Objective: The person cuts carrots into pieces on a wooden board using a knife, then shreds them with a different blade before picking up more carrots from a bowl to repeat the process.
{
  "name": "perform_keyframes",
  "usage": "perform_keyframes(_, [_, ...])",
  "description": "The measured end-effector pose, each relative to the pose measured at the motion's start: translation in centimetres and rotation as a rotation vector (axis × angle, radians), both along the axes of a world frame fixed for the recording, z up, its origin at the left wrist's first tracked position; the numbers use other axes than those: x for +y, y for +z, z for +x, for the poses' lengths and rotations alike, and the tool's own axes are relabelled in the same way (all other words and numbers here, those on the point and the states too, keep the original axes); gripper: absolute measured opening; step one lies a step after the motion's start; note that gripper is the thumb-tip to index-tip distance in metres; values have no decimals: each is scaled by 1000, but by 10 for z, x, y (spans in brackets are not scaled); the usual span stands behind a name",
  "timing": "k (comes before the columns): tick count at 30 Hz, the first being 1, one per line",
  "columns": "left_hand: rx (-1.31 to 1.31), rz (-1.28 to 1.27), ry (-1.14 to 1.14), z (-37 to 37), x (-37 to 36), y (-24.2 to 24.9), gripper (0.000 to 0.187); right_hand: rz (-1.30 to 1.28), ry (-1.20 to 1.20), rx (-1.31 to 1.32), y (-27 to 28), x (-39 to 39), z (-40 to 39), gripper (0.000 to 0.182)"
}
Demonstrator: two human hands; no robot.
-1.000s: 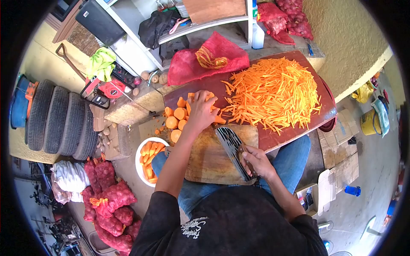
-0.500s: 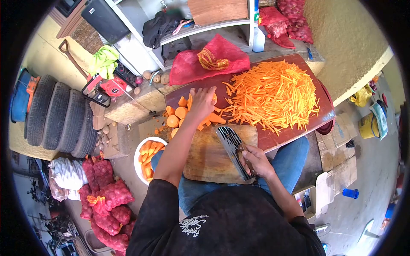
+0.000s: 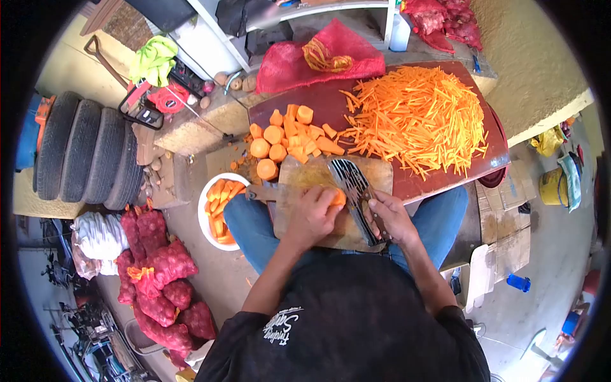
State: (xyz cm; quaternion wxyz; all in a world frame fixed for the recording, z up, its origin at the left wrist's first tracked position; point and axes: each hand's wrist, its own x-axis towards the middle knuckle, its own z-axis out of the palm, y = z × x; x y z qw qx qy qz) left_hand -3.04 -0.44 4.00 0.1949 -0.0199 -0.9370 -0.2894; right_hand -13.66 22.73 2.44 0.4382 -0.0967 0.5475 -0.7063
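Pinching a piece of carrot (image 3: 338, 197) in my left hand (image 3: 315, 213), I have it over the middle of the cutting board (image 3: 380, 170); the grip is narrow, my fingers closed about the piece; at its three o'clock, my right hand (image 3: 389, 219) is wrapped around the knife (image 3: 349, 178), its striped blade pointing towards eleven; whether the blade touches the board I cannot tell; from the board's centre, thick carrot chunks (image 3: 273, 134) crowd together at eleven o'clock, and a big heap of carrot sticks (image 3: 420, 118) lies between one and two, both on the red table (image 3: 493, 149); a white bowl (image 3: 204, 219) of carrot pieces sits at nine; a red mesh sack (image 3: 283, 63) lies flat at twelve; stuffed red sacks (image 3: 159, 274) slump at eight.
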Motion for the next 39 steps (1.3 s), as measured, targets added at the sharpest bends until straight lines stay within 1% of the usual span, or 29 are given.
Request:
perform_keyframes(3, [74,-25,24,7,16,-5,35,84,19,35,10,8,4,27])
perform_keyframes(6, [101,10,67,10,24,-10,35,256,102,346,50,18,16,28])
perform_keyframes(9, [137,-51,37,9,19,-22,34,230,159,784,77,28,26,33])
perform_keyframes(10, [141,-62,32,8,19,-21,33,269,200,738,89,32,29,36])
perform_keyframes(13, [156,-88,16,6,20,-19,31,379,298,735,109,41,36,37])
perform_keyframes(15, [170,-96,13,6,20,-19,31,398,287,759,113,46,42,38])
perform_keyframes(22, [163,-76,-10,5,18,-19,35,414,267,808,116,47,45,39])
perform_keyframes(25, [174,-72,-15,5,17,-23,39,469,298,734,111,41,39,39])
perform_keyframes(27, [155,-66,-23,8,17,-28,41,462,297,748,97,30,34,38])
perform_keyframes(31, [205,-46,-29,5,17,-31,43,450,281,790,62,2,17,39])
perform_keyframes(35, [197,7,-3,7,17,-32,42,451,331,749,66,-7,3,37])
perform_keyframes(39, [193,20,31,8,19,-29,40,425,317,708,92,11,12,35])
